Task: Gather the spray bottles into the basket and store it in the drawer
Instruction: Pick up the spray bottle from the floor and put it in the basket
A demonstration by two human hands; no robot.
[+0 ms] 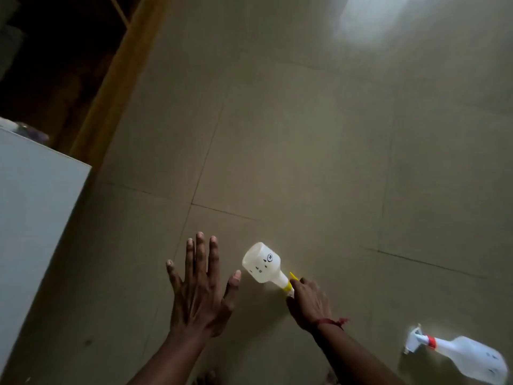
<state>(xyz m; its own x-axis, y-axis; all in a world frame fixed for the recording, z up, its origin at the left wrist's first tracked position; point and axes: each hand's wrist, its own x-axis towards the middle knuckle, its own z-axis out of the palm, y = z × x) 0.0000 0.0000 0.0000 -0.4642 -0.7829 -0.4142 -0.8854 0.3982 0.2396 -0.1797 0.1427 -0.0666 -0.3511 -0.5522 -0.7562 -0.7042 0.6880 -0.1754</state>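
- Nearest the camera, low at the right, a second spray bottle (460,357) lies on its side on the tiled floor (305,134); its white trigger head with a red collar points left, its pale body runs off toward the lower right corner; it is blurred, and no hand touches it.
- Next, the right hand (309,304), a red thread at the wrist, is closed around the head of the yellow-collared spray bottle (263,263); the fingers wrap the trigger end so that only a sliver of yellow shows; whether the bottle is lifted or resting on the tile I cannot tell.
- That bottle tilts with its base up and away to the left, neck down into the grip; the body looks translucent and seemingly near empty, so I judge it light, stiff-walled yet a little squeezable, smooth and likely slippery; the neck under the trigger is the sure place to take hold, as it gives a ledge against sliding.
- The left hand (198,287) is flat and spread, fingers apart, palm down, holding nothing; its thumb lies just beside the bottle's body, apart from it; the forearm reaches in from below.
- Farther left stands a pale cabinet side (36,207); beyond it a wooden frame (111,87) edges a dark opening.
- Neither basket nor drawer is in view; farthest off, a bright glare lies on the floor.
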